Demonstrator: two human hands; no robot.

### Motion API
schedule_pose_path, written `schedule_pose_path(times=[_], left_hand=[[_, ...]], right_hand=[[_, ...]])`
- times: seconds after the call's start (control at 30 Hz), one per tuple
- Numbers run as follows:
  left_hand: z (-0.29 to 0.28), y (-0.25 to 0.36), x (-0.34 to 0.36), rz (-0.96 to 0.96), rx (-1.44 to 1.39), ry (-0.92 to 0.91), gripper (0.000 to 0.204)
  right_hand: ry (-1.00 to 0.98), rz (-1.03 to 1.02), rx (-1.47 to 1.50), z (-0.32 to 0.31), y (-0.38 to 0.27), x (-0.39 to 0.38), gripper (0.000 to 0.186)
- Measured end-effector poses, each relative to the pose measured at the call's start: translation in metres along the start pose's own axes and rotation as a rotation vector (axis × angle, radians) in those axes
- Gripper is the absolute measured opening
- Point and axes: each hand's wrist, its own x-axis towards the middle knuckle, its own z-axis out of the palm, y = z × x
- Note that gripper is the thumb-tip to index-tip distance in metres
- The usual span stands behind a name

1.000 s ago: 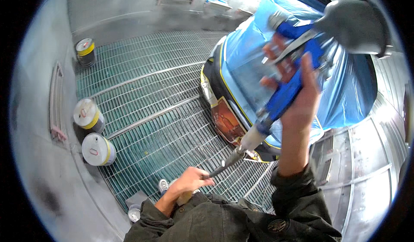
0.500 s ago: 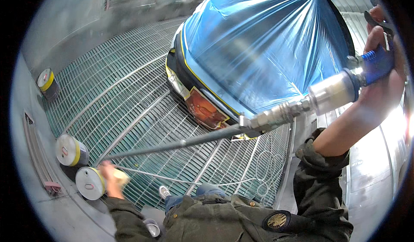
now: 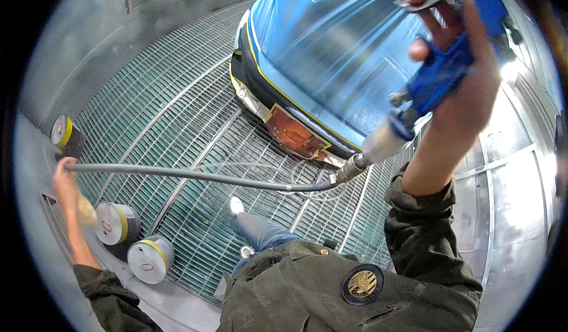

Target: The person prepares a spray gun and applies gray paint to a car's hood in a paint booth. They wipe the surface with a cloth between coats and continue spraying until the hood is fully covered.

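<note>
Raised at the upper right, my right hand (image 3: pixel 473 98) is closed around a blue spray gun (image 3: pixel 441 77) with a silver lever, some of its fingers at the lever. Below the gun's handle hangs a clear, whitish cylindrical filter (image 3: pixel 383 138) with metal fittings. A grey hose (image 3: pixel 201 174) runs from it leftward in a shallow sag. At the far left my left hand (image 3: pixel 66 184) is closed on the hose's other visible stretch. A pale yellow, soft-looking bundle (image 3: pixel 88 212) shows beside that hand's wrist; how it is held is hidden.
A car under blue masking film (image 3: pixel 319 48) stands ahead, with an orange-red panel (image 3: pixel 296 134) on its taped bumper. Pails with yellow bands stand at left: one far (image 3: pixel 66 134), one nearer (image 3: pixel 115 223), one nearest (image 3: pixel 151 260). Metal grating (image 3: pixel 154 95) covers the floor; a thin pale hose lies on it.
My left hand has moved up and left from beside the nearest pail, drawing the hose across. The spray gun has swung leftward into fuller view. The view has shifted and my feet have moved.
</note>
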Motion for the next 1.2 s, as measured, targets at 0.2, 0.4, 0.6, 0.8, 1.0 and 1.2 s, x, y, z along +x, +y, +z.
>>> schedule_pose_path(times=[0.2,0.4,0.6,0.8,1.0,1.2], left_hand=[[0.139,0.004,0.021,-0.304,-0.169,-0.31,0.047],[0.182,-0.005,0.046,-0.814,-0.673,-0.389,0.042],[0.185,0.018,0.153,-0.935,-1.2,-0.277,0.047],[0.245,0.012,0.341,-0.72,-1.018,-0.809,0.049],[0.234,-0.107,0.525,-0.456,-1.063,-1.047,0.06],[0.253,-0.103,0.678,-0.379,-0.893,-1.093,0.038]], right_hand=[[-0.068,0.374,0.104,0.025,0.167,0.017,0.039],[0.083,0.695,0.322,0.094,0.327,0.036,0.067],[0.11,0.975,0.384,0.189,0.423,0.074,0.051],[0.334,0.904,0.494,0.27,0.48,0.118,0.039],[0.71,0.613,0.409,0.427,0.53,0.203,0.031],[1.153,0.565,0.239,0.517,0.586,0.226,0.034]])
